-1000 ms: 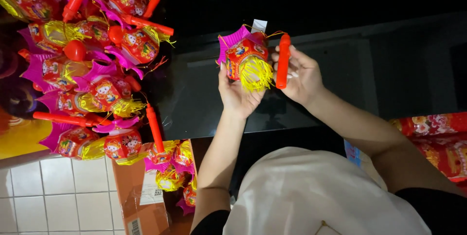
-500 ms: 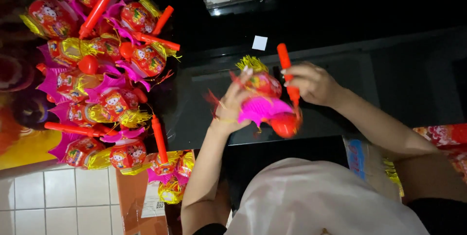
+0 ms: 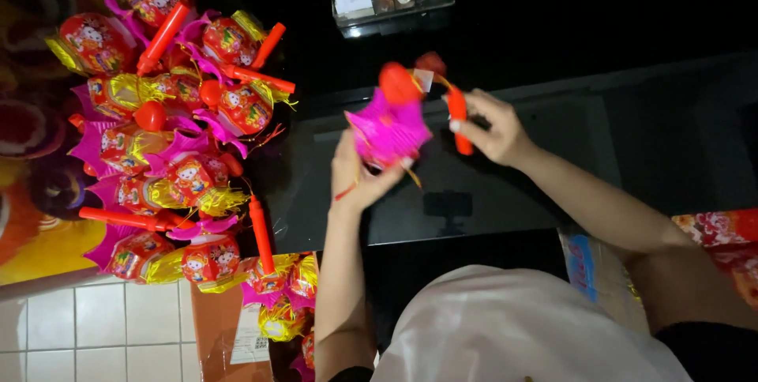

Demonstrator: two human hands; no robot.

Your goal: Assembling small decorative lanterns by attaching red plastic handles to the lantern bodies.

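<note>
here | dark glass table [image 3: 489, 200] | tiled floor [image 3: 95, 319] | fingers hold pink lantern [image 3: 387, 133], red handle [image 3: 458, 117]

Your toy lantern [image 3: 388, 131] flipped since a second ago: cartoon face and yellow tassel then toward camera, now pink pleated back shows, red round end on top; your left hand [image 3: 357, 173] shifted from behind it to gripping underneath; your right hand [image 3: 491, 127] now pinches red stick handle [image 3: 458, 117] mid-length, stick tilted; view slid, lantern pile sits lower in frame
</note>
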